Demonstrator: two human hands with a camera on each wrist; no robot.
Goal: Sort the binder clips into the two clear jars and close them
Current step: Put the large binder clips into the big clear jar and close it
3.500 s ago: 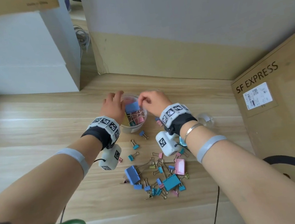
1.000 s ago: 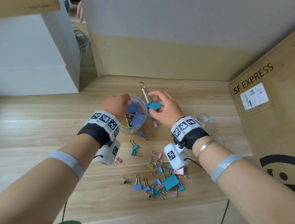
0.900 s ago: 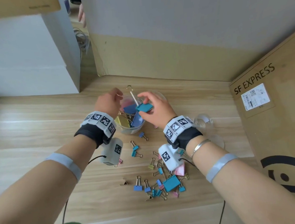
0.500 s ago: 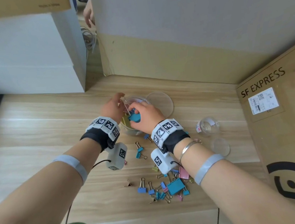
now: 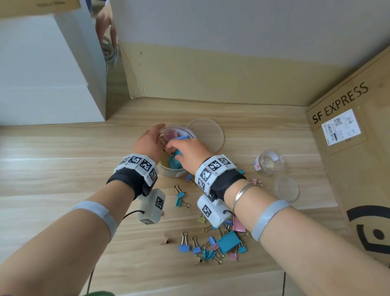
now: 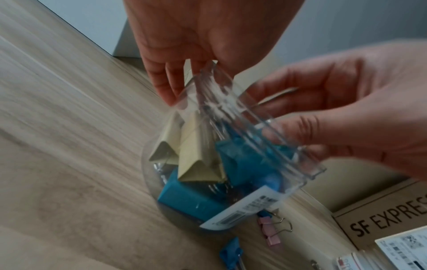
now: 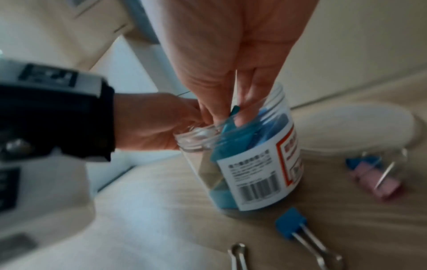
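A large clear jar (image 5: pixel 175 172) stands on the wooden floor, packed with big blue, teal, pink and tan binder clips. My left hand (image 5: pixel 154 136) grips its rim on the left side. My right hand (image 5: pixel 177 150) reaches into the jar's mouth and pinches a teal binder clip (image 7: pixel 232 122), pressing it down among the others. In the left wrist view the jar (image 6: pixel 242 146) sits between both hands. Its wide lid (image 5: pixel 208 134) lies just right of it. A small clear jar (image 5: pixel 268 163) stands open to the right, its small lid (image 5: pixel 286 188) nearby.
A heap of small and large clips (image 5: pixel 213 241) lies under my right forearm, with loose clips (image 5: pixel 179 196) near the jar. An SF Express cardboard box (image 5: pixel 361 152) borders the right. A white box (image 5: pixel 20 71) and a wall close the back.
My right hand has carried the teal clip from above the jar's right side down into its mouth. My left hand has stayed on the jar's rim.
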